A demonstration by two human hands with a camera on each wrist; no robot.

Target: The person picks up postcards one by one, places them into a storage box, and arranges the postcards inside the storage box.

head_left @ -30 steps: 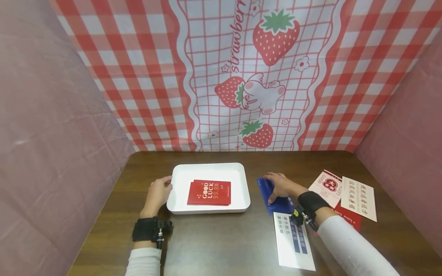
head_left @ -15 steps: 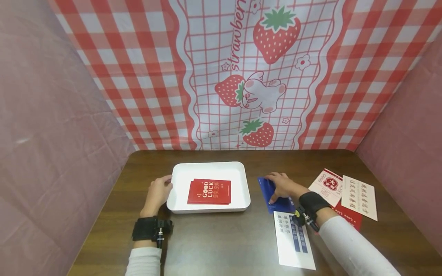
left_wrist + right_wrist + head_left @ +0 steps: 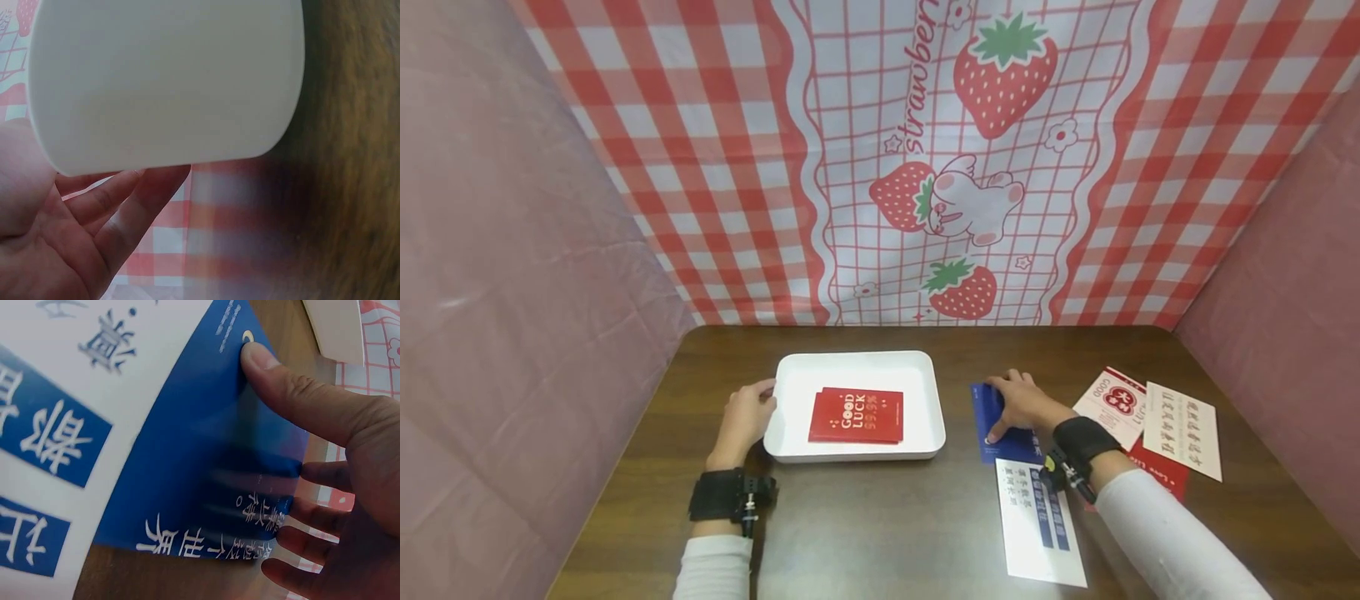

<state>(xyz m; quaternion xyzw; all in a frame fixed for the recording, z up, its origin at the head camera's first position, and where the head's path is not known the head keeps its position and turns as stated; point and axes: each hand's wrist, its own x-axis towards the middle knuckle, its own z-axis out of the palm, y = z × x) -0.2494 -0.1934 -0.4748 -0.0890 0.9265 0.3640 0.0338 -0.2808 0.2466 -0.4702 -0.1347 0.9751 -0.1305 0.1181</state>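
Observation:
My left hand [image 3: 747,421] holds the left side of a white tray [image 3: 857,454]; in the left wrist view the fingers [image 3: 122,228] lie against its outer wall, and the thumb tip is hidden. In the tray lies a small stack of red "GOOD LUCK" cards [image 3: 880,417]. On the right, my right hand [image 3: 1024,404] grips a blue card [image 3: 988,446] with white lettering. Its thumb [image 3: 275,369] presses on the card's face, and the other fingertips meet the far edge. A white card with blue bands [image 3: 1022,533] lies just nearer, beside the blue one.
Right of my right forearm lie a cream card with script [image 3: 1183,433], a pale card with a red emblem [image 3: 1108,408] and a red card [image 3: 1161,471], overlapping. A checked strawberry cloth [image 3: 737,167] hangs behind the wooden table [image 3: 865,533].
The blue card has shifted slightly to the right and turned a little straighter under my right hand. My left hand and the tray keep their places.

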